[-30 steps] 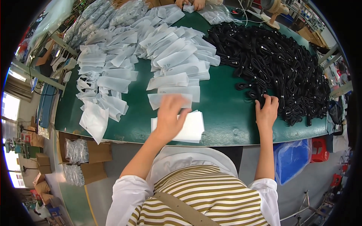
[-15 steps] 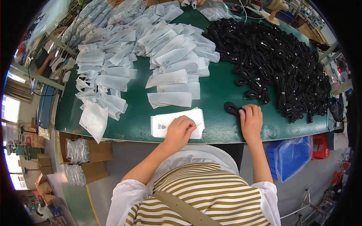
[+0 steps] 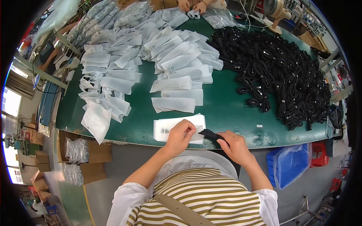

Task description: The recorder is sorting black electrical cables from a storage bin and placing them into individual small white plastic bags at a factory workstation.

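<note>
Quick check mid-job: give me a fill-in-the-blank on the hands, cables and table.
The right hand holds a cable coloured ____.
The left hand is at the bag stack, which is coloured ____.
The cable pile lies toward the ____ side of the table.
The table is coloured ____.

Missing words: black; white; right; green.

Green across the tabletop (image 3: 224,94); black on the cables (image 3: 290,75) toward its right edge; white, dark-printed on the pouch stack (image 3: 160,127) at its near edge; striped olive-and-white on the shirt (image 3: 211,182).
</note>
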Demonstrator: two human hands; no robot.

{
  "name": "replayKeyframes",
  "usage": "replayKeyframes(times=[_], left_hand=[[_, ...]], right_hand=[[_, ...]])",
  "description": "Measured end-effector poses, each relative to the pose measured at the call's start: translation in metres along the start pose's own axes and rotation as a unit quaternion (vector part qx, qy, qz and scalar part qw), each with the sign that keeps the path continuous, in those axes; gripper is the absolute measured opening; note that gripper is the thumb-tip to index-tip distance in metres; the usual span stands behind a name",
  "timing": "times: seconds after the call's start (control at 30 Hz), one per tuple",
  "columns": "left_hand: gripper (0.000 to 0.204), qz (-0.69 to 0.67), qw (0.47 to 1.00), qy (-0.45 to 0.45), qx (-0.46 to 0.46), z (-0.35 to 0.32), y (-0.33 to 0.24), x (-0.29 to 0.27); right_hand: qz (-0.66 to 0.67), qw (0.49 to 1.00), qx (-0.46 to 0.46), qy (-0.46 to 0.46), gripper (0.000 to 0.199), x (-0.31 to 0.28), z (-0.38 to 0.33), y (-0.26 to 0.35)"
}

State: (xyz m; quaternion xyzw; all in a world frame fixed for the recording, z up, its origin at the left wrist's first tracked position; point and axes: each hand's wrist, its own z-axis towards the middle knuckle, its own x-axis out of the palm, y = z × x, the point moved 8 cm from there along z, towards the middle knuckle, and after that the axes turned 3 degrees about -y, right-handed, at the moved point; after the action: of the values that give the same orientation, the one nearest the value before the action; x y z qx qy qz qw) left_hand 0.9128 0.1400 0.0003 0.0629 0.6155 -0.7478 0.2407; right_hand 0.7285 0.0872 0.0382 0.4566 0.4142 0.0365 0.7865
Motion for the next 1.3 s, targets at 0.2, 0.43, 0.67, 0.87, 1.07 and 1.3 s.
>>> replayKeyframes(times=[0.2, 0.43, 0.67, 0.87, 1.07, 1.3], left_hand=[[0.014, 0.064, 0.984, 0.017, 0.166, -0.006, -0.033, -0.002], [0.017, 0.108, 0.964, 0.023, 0.242, 0.0, -0.058, 0.005], [0.006, -0.092, 0.994, -0.01, 0.051, 0.01, -0.027, -0.018], [0.02, -0.342, 0.937, 0.05, -0.04, 0.013, -0.043, -0.014], [0.039, -0.395, 0.911, 0.11, -0.05, 0.001, -0.055, -0.005], [0.057, -0.337, 0.933, 0.1, -0.072, -0.025, -0.032, -0.006]], right_hand=[[0.15, 0.95, 0.227, 0.156, 0.022, 0.028, 0.003, -0.029], [0.035, 0.995, -0.057, -0.071, 0.024, 0.023, -0.004, -0.001], [0.235, 0.95, -0.015, -0.203, 0.037, 0.026, 0.003, 0.029], [0.129, 0.937, -0.135, -0.294, 0.022, 0.019, -0.007, 0.065], [0.217, 0.907, -0.147, -0.329, 0.015, 0.018, -0.013, 0.087], [0.285, 0.877, -0.148, -0.357, 0.012, 0.014, -0.021, 0.098]])
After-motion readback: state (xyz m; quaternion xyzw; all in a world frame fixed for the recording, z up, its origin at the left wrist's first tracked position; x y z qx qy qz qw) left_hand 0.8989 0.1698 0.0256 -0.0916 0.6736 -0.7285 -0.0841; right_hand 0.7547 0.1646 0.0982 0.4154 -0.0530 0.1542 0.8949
